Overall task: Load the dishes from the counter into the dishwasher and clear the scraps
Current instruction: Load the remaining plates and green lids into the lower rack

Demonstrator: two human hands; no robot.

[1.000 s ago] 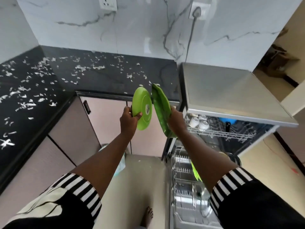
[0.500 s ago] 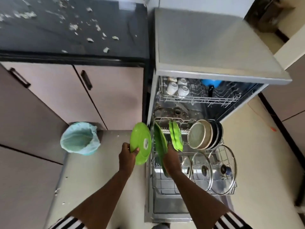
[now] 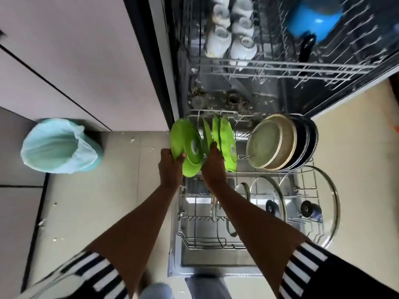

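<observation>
Pale cabinet doors point(image 3: 75, 61) meet a beige tiled floor point(image 3: 90, 212).

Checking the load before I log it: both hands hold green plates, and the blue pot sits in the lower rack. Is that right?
Not quite: the head view shows the blue pot in the upper rack, not the lower one. The rest holds: the left hand grips one green plate, the right hand a second green plate.
</observation>
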